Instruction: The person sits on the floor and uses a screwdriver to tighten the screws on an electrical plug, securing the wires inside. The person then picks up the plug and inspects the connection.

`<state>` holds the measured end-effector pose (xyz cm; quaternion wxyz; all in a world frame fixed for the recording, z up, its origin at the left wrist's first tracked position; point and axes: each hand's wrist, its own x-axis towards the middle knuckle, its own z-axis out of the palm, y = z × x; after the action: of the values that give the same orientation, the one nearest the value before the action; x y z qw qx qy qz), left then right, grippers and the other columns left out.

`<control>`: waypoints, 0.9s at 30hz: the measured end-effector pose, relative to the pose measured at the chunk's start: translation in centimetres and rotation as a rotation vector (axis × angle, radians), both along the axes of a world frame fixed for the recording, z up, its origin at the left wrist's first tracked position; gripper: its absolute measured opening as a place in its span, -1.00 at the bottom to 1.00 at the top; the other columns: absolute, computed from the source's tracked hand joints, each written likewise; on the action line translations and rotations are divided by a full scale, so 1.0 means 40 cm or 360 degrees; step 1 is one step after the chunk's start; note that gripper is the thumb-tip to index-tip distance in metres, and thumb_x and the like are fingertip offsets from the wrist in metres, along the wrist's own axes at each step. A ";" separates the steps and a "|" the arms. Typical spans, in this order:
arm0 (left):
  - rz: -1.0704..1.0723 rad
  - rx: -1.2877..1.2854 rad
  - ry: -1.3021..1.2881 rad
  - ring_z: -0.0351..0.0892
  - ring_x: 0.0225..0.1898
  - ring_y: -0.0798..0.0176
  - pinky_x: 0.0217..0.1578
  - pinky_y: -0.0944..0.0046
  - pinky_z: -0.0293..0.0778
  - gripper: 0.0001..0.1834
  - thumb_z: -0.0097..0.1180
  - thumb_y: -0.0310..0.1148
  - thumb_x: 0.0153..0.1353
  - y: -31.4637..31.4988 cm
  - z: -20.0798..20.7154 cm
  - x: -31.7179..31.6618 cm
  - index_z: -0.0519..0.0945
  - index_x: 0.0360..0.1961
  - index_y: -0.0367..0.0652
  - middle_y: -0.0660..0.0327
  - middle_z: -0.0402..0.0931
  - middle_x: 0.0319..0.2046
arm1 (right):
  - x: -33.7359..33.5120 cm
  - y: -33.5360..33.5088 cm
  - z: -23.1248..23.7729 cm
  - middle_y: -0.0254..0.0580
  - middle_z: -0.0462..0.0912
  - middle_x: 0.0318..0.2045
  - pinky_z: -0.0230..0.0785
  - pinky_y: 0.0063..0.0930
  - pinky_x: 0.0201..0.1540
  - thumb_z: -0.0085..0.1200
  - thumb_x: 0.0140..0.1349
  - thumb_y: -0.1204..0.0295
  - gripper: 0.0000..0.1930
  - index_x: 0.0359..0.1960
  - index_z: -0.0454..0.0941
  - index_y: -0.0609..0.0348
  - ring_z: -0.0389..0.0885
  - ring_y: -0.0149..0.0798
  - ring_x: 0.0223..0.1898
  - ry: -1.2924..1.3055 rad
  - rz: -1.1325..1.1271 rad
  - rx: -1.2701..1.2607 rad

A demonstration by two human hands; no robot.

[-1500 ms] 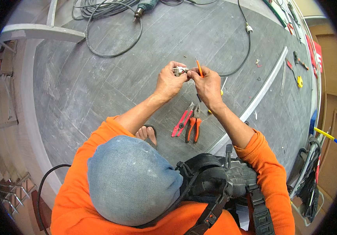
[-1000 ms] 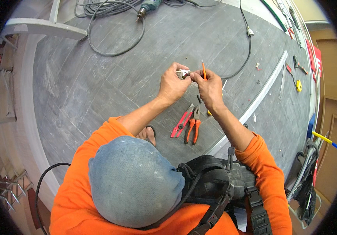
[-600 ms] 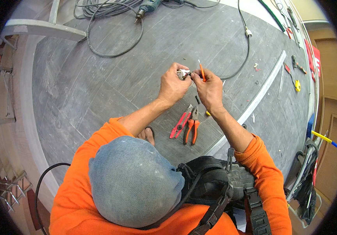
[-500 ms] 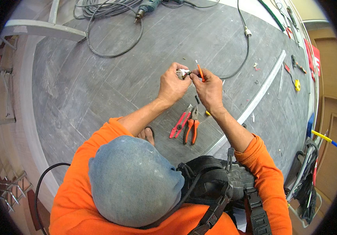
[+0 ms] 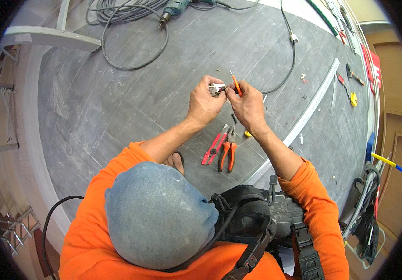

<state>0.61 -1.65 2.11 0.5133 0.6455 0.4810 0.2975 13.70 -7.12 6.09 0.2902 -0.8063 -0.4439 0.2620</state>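
Observation:
My left hand (image 5: 204, 101) grips a small white and metal electrical fitting (image 5: 217, 88) above the grey floor. My right hand (image 5: 246, 103) holds an orange-handled screwdriver (image 5: 236, 84) with its tip at that fitting. The two hands touch each other around it. Below them on the floor lie red-handled pliers (image 5: 214, 146) and orange-handled pliers (image 5: 228, 153). A black cable (image 5: 290, 60) runs from the hands' area up to a white plug (image 5: 293, 36).
A drill (image 5: 174, 8) and coiled grey cable (image 5: 117, 14) lie at the far top. A long white strip (image 5: 303, 116) crosses the floor on the right. A tape measure (image 5: 353, 99) and hand tools lie at the right. A tool bag (image 5: 257, 219) sits at my waist.
The hands stay together at the fitting. The screwdriver's handle has tilted slightly back and forth between frames; nothing else moved.

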 end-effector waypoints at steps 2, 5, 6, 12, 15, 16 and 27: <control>-0.0006 -0.0020 -0.0016 0.73 -0.24 0.19 -0.20 0.16 0.62 -0.68 0.35 -0.38 0.19 -0.002 0.003 -0.001 0.58 -0.08 -0.25 0.07 0.69 -0.25 | 0.001 0.001 0.000 0.16 0.73 -0.39 0.54 -0.11 -0.17 0.21 0.28 0.23 -0.70 -0.19 0.71 0.25 0.75 0.13 -0.28 0.0006 -0.0002 -0.0009; -0.0018 -0.0034 -0.0032 0.73 -0.23 0.19 -0.19 0.16 0.62 -0.68 0.34 -0.38 0.19 -0.002 -0.003 -0.005 0.57 -0.08 -0.25 0.08 0.68 -0.25 | 0.005 0.002 -0.009 0.14 0.73 -0.40 0.53 -0.11 -0.17 0.21 0.28 0.23 -0.69 -0.21 0.71 0.27 0.75 0.12 -0.29 0.0054 0.0018 -0.0010; -0.0019 -0.0035 -0.0035 0.73 -0.23 0.19 -0.19 0.16 0.62 -0.68 0.34 -0.38 0.19 -0.002 -0.006 -0.007 0.57 -0.08 -0.25 0.08 0.68 -0.25 | 0.006 0.003 -0.010 0.14 0.72 -0.40 0.53 -0.12 -0.17 0.21 0.28 0.23 -0.69 -0.21 0.71 0.28 0.75 0.12 -0.29 0.0056 0.0028 -0.0022; -0.0042 0.0035 -0.0037 0.73 -0.23 0.18 -0.19 0.15 0.62 -0.66 0.35 -0.38 0.18 0.000 -0.012 -0.013 0.57 -0.07 -0.26 0.07 0.69 -0.25 | 0.019 0.004 -0.031 0.13 0.73 -0.35 0.53 -0.14 -0.14 0.22 0.28 0.26 -0.71 -0.18 0.69 0.28 0.74 0.10 -0.27 0.0227 0.0034 -0.0031; -0.0042 -0.0039 -0.0035 0.73 -0.24 0.18 -0.20 0.16 0.61 -0.66 0.35 -0.38 0.17 0.010 -0.010 -0.014 0.58 -0.07 -0.27 0.06 0.69 -0.27 | 0.013 0.000 -0.022 0.08 0.74 -0.29 0.52 -0.16 -0.11 0.24 0.28 0.30 -0.74 -0.14 0.69 0.24 0.73 0.07 -0.21 0.0105 0.0137 0.0108; -0.0045 -0.0064 -0.0031 0.73 -0.24 0.18 -0.20 0.16 0.61 -0.67 0.35 -0.38 0.17 0.014 -0.006 -0.012 0.58 -0.08 -0.27 0.06 0.69 -0.28 | 0.014 -0.003 -0.025 0.06 0.74 -0.27 0.51 -0.17 -0.11 0.24 0.28 0.31 -0.75 -0.13 0.69 0.22 0.73 0.06 -0.20 0.0050 0.0171 0.0185; -0.0087 0.0014 -0.0031 0.71 -0.28 0.18 -0.22 0.16 0.60 -0.68 0.33 -0.39 0.15 0.015 -0.010 -0.014 0.58 -0.10 -0.26 0.04 0.68 -0.31 | 0.025 -0.007 -0.046 -0.08 0.73 -0.36 0.49 -0.23 -0.22 0.26 0.29 0.34 -0.80 -0.16 0.74 0.19 0.68 -0.14 -0.35 0.0184 0.0087 0.0215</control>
<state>0.06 -1.04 1.69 0.5230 0.6576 0.4569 0.2918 14.72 -7.39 4.27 0.3617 -0.7560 -0.4650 0.2852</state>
